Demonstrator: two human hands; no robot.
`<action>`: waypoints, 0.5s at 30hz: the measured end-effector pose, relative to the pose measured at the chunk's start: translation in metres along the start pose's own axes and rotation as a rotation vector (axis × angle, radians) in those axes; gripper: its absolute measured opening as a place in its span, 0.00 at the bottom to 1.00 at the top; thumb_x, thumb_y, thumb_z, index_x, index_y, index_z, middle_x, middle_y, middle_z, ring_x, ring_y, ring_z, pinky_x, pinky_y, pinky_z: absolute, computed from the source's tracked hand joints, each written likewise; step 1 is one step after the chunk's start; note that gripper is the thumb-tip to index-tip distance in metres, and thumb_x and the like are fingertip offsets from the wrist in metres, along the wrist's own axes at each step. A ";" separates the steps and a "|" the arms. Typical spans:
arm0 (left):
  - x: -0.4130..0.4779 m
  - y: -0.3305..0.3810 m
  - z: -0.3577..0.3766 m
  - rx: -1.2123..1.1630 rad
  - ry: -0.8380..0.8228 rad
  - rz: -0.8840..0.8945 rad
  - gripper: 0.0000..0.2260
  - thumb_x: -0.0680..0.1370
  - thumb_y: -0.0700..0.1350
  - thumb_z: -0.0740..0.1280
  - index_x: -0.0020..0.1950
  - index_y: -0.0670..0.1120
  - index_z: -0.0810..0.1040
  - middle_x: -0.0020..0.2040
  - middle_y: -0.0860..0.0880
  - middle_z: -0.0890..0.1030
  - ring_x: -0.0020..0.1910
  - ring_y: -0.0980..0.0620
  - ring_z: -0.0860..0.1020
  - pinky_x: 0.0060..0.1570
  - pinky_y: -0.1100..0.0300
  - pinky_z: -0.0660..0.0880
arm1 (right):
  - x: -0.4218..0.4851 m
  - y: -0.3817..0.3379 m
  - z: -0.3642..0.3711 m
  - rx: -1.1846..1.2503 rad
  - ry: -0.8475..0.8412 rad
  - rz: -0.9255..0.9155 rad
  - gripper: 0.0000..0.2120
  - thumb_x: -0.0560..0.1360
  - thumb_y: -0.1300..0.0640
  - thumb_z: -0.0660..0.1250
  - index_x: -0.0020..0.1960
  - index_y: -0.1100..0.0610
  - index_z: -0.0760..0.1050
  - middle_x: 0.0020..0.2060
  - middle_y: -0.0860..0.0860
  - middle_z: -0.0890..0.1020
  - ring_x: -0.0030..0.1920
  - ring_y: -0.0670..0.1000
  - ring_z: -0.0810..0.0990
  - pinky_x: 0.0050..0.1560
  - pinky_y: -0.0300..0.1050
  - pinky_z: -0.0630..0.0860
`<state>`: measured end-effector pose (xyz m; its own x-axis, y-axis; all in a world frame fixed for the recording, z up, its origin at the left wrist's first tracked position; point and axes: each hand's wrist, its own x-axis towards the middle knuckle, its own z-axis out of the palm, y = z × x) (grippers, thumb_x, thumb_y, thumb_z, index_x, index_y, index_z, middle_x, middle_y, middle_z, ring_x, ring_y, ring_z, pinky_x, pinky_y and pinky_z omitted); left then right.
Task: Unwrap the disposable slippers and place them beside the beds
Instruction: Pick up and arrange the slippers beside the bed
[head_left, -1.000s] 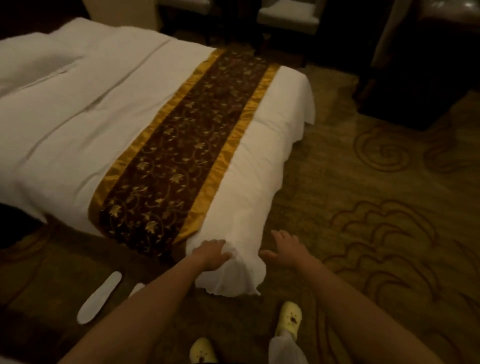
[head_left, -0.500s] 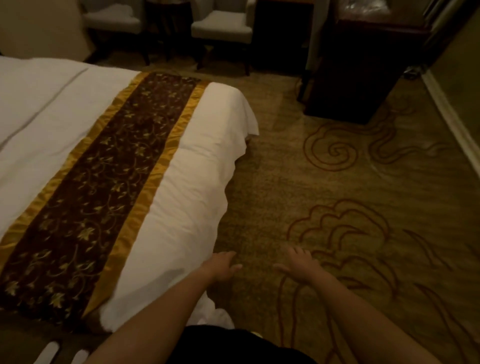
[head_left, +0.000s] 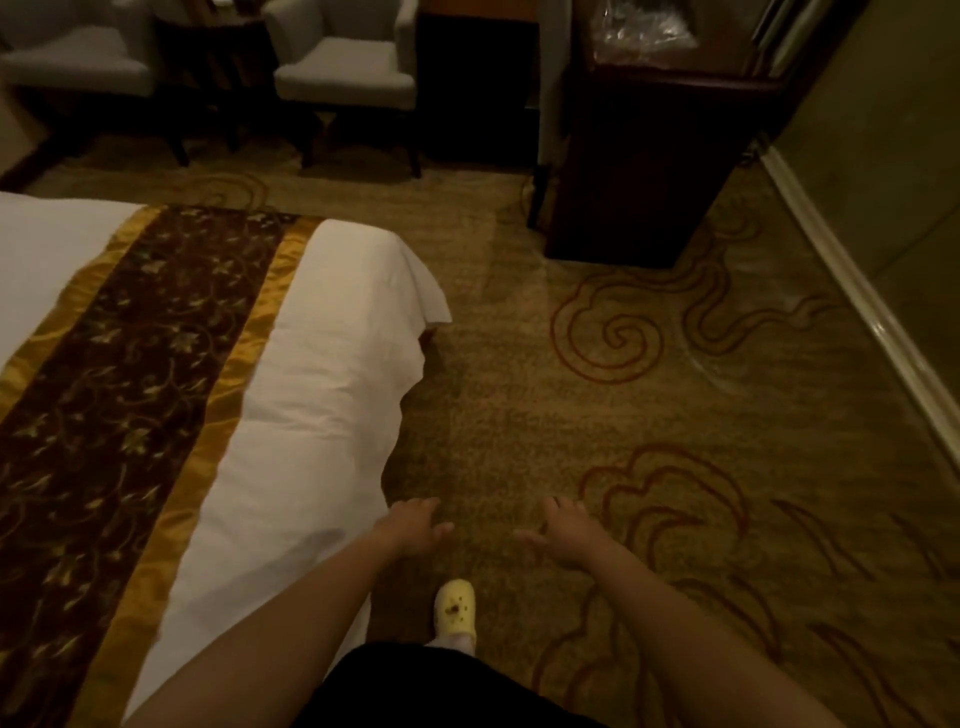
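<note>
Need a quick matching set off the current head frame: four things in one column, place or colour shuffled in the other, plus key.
Things:
1. bed runner
2. clog
3. armchair
4. dark wooden cabinet

Descriptions:
A. pale yellow, on the carpet below the two open hands
B. grey, far side of the room, beyond the bed
C. brown floral with gold borders, across the white bedding
D. stands by the right-hand wall, clear plastic on top

Pairs: 1-C, 2-A, 3-B, 4-D

Left hand and right hand hold nothing.
</note>
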<state>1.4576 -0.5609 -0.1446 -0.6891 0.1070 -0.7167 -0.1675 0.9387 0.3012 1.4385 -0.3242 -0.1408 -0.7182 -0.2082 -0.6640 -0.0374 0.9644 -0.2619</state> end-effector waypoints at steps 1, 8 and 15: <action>0.015 0.001 -0.019 0.001 0.005 0.004 0.28 0.80 0.57 0.55 0.76 0.44 0.56 0.76 0.42 0.61 0.74 0.42 0.60 0.73 0.48 0.60 | 0.015 -0.002 -0.018 -0.004 0.011 0.009 0.37 0.74 0.35 0.57 0.73 0.57 0.57 0.72 0.60 0.62 0.72 0.62 0.59 0.70 0.56 0.60; 0.101 0.022 -0.128 0.060 0.029 0.033 0.28 0.80 0.56 0.55 0.75 0.43 0.57 0.74 0.41 0.63 0.73 0.42 0.63 0.72 0.52 0.62 | 0.099 -0.006 -0.122 0.056 0.042 0.014 0.37 0.74 0.36 0.57 0.75 0.56 0.53 0.74 0.59 0.60 0.73 0.62 0.58 0.71 0.57 0.59; 0.203 0.046 -0.209 0.048 -0.008 0.008 0.28 0.81 0.55 0.54 0.76 0.42 0.54 0.76 0.41 0.60 0.75 0.42 0.60 0.73 0.52 0.59 | 0.204 0.020 -0.209 0.013 0.003 0.004 0.37 0.75 0.36 0.57 0.74 0.57 0.54 0.74 0.59 0.59 0.73 0.62 0.58 0.71 0.57 0.60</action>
<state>1.1623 -0.5648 -0.1451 -0.6843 0.1173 -0.7197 -0.1279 0.9524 0.2768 1.1463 -0.3137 -0.1352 -0.7202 -0.2038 -0.6631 -0.0257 0.9631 -0.2681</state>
